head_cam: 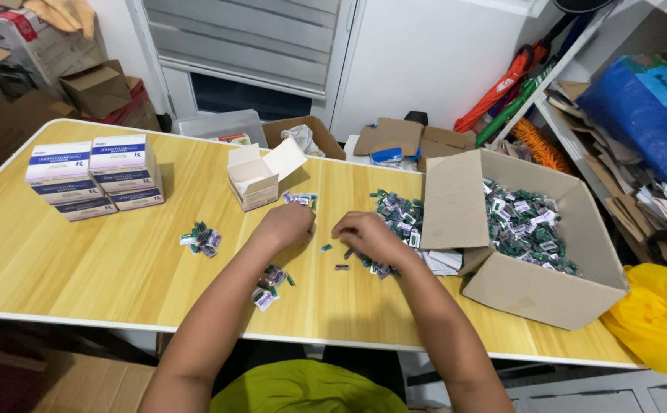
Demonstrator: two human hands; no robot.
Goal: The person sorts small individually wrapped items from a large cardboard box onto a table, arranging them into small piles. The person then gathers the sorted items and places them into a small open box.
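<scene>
Both hands, left (287,223) and right (364,232), rest curled on the counter (81,260) over small green packets (394,214) (light, slippery-looking, best pinched by edges); whether either grips one, I cannot tell.

A light wooden table (81,260) with a white edge carries everything. On its left part stand four white and blue boxes (95,176), stacked in two piles. Near the middle is a small open white carton (255,180). At the right sits a big open cardboard box (532,260). Small green and purple packets (202,239) lie in several little heaps on the surface
</scene>
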